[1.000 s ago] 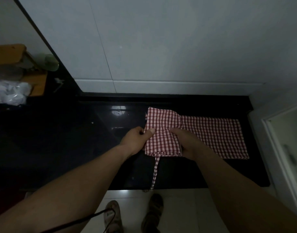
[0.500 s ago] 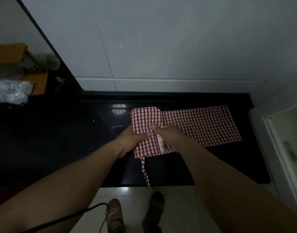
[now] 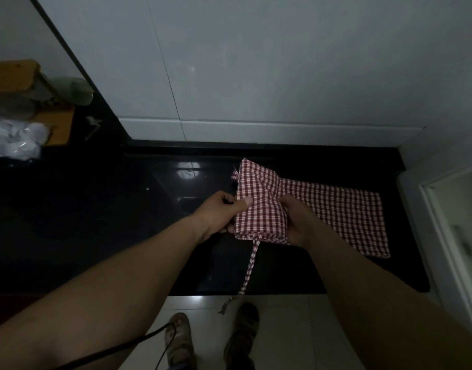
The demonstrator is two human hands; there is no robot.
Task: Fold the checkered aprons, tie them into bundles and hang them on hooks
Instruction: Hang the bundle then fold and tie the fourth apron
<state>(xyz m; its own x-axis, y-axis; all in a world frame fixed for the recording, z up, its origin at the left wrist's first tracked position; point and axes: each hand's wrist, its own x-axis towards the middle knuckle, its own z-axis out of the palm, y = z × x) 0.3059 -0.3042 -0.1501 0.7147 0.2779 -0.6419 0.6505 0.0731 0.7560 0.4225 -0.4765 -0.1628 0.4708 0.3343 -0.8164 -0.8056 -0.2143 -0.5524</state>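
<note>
At the far left, a wooden stand (image 3: 14, 76), a pale green cup (image 3: 76, 90) and a crumpled white plastic bag (image 3: 16, 141) are sitting on the glossy black counter (image 3: 96, 214). The left hand (image 3: 219, 212) is pinching the left edge of the folded checkered apron (image 3: 259, 209), thumb on top. The apron is being held just above the counter's middle, its long axis running near to far. Its strap (image 3: 250, 265) is hanging from the near edge, pointing down past the counter front towards the sandalled feet (image 3: 180, 340). The right hand (image 3: 296, 222) is grasping the right edge, its fingers partly hidden. Further checkered cloth (image 3: 349, 214) is lying flat to the right, lengthwise left to right; whether it is the same piece cannot be told. A white cabinet door (image 3: 456, 236) is standing at the far right.
</note>
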